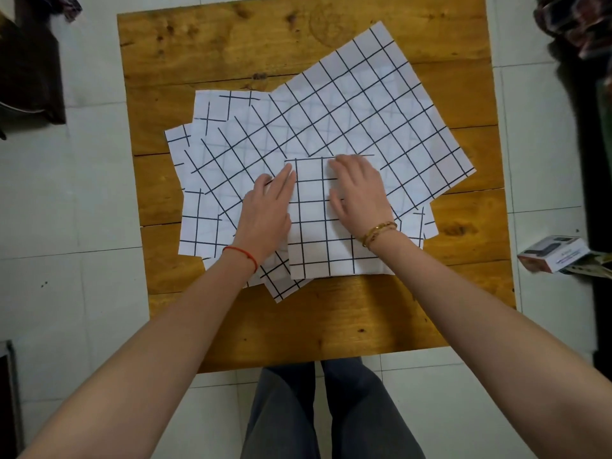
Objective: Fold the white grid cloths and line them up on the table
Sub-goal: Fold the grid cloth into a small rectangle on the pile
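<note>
Left hand (265, 207) and right hand (359, 190), fingers straight, are pressing flat the folded grid cloth (314, 233); firm creasing along edges should keep it square before leaving the pile.

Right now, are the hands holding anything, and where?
Nothing is gripped. Both hands, left and right, press flat on the folded grid cloth, at its upper part.

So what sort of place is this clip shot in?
Probably a room in a home: a small wooden plank table stands on pale floor tiles, with a small printed cardboard box lying on the floor beside it.
</note>
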Tool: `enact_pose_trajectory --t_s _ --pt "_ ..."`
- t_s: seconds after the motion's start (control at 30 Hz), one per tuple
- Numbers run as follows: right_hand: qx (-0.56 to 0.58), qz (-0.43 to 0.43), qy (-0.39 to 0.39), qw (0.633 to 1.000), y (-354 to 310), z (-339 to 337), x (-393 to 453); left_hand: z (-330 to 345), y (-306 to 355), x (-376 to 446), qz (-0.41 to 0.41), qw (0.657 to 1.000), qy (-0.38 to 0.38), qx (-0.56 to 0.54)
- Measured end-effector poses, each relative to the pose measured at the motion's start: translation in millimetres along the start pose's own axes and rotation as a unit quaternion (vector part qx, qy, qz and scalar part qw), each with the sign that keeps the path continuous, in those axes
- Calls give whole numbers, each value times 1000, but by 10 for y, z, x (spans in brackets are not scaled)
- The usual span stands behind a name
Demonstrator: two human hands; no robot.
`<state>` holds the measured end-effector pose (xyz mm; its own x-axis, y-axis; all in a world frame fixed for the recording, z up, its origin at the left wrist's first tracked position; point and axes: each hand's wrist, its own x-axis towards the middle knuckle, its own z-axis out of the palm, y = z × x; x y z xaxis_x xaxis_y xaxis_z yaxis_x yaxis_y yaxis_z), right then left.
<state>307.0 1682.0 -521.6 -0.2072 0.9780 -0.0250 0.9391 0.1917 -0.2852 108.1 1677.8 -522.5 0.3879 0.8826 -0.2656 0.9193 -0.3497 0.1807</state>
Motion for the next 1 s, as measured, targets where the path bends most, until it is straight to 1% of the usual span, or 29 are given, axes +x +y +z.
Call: enact_pose_trajectory --t_s 0.03,0.1,0.17,0.23,0.43,0.6,0.77,0.93,1.0 --pt "-17 -31 -36 999 -48 40 35 0 -11 33 5 1000 -8 12" --pt "-49 -58 -108 991 -133 111 90 17 -23 90 10 999 -40 33" --pt "-77 -55 -165 982 -171 183 117 56 -41 137 9 996 -72 48" --pt "-88 -40 -192 976 -161 243 115 103 -67 164 10 994 -86 68" --pt "-100 -38 -207 972 -47 275 68 163 -162 146 38 991 -74 101" --pt "-99 -35 -203 974 -68 246 107 196 -213 119 21 992 -68 107" --pt "-96 -59 -209 971 -245 265 198 186 -190 141 23 991 -73 106" --pt "-99 -36 -206 973 -188 211 150 187 -168 150 12 993 -82 80" --pt "-93 5 -194 977 -29 136 71 173 -159 158 11 994 -85 74"
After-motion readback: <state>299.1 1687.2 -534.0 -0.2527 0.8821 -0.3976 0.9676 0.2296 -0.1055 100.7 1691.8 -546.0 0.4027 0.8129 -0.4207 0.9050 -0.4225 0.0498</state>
